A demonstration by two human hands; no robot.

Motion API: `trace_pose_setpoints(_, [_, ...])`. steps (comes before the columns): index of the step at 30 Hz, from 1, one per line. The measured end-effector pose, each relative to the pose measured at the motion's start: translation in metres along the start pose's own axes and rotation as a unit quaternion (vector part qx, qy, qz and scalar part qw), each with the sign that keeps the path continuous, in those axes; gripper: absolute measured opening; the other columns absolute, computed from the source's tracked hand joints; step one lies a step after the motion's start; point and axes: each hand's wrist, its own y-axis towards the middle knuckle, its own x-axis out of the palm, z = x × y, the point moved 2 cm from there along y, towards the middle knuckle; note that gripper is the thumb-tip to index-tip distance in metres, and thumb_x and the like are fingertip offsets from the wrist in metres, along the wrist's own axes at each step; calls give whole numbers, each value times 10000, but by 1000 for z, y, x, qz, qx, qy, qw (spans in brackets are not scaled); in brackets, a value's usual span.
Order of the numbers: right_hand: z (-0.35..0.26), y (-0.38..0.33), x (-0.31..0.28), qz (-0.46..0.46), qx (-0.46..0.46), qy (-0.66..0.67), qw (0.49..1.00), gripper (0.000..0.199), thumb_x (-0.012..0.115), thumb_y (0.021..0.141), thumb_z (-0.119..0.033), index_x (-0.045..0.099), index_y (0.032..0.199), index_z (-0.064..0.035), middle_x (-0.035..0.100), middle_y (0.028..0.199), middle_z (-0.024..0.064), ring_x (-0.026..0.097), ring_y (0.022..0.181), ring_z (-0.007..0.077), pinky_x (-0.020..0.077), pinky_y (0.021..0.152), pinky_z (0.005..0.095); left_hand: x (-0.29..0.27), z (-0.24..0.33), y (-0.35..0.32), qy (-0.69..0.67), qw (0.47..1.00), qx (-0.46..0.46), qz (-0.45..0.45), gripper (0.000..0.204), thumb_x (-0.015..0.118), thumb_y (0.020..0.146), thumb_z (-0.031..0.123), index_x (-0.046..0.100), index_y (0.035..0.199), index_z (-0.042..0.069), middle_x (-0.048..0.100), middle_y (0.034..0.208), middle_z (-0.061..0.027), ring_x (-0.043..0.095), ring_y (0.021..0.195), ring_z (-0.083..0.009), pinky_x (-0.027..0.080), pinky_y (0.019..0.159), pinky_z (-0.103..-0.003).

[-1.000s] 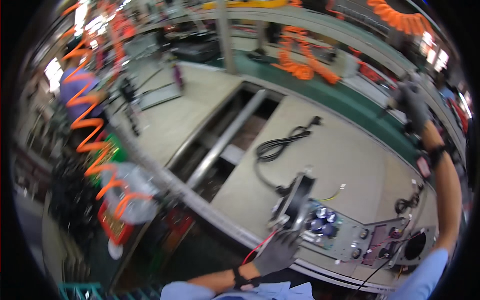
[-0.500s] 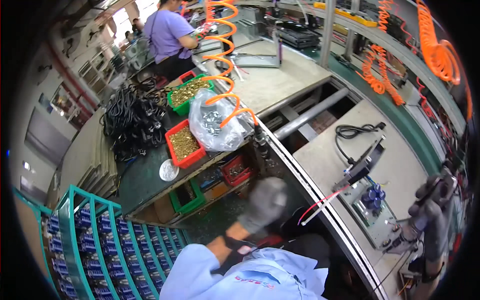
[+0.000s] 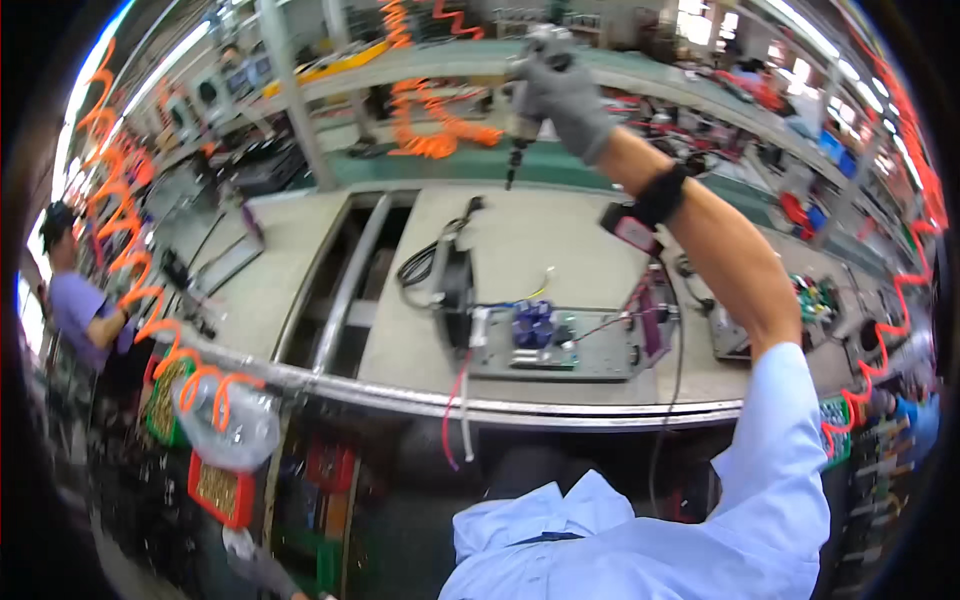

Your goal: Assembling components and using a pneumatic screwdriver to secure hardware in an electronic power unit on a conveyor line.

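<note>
R grip (image 3: 565, 100) on driver (image 3: 522, 120), pointed dn, L grip (image 3: 257, 566) nr red bin (image 3: 222, 516)

I watch through one wide fisheye, the left of a head-worn pair, looking down and forward over the worktop (image 3: 590, 270); the light-blue shirt (image 3: 640, 545) sits close below me, the long shelf (image 3: 650, 72) farther off.

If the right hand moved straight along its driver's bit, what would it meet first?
The driver in the right hand would probably meet the pale benchtop; the black plug lies just left of that line. Depth is unclear.
</note>
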Motion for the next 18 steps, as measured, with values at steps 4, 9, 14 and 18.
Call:
trace_pose_setpoints(4, [-55,-81,10,12,83,33,996,225,537,1023,-329,593,914,-139,444,697,-33,458,641,98,406,590,273,-16,118,31,-242,967,-48,-65,251,621,871,123,670,1061,-35,694,973,-173,655,911,-314,504,853,-419])
trace_pose_setpoints(9, [-28,-182,7,-40,168,100,980,446,578,974,-281,480,1349,-61,561,1157,90,625,924,181,538,819,312,-7,57,-17,71,993,-82,-55,657,707,755,201,478,1332,-12,509,1308,-269,454,1235,-455,370,1075,-510])
trace_pose_setpoints(14, [2,-274,-23,-112,212,13,971,582,701,865,-283,445,1333,-50,564,1110,86,631,886,200,539,808,332,-16,66,4,117,977,-127,-123,893,771,737,393,373,1438,7,391,1454,-269,368,1334,-454,323,1119,-527])
trace_pose_setpoints(18, [47,-318,-67,-104,226,-46,967,487,665,854,-145,495,1295,-29,606,1056,71,636,880,159,537,787,303,-8,40,23,129,959,-186,-170,1082,778,709,550,281,1487,-14,346,1491,-301,327,1380,-473,306,1143,-506])
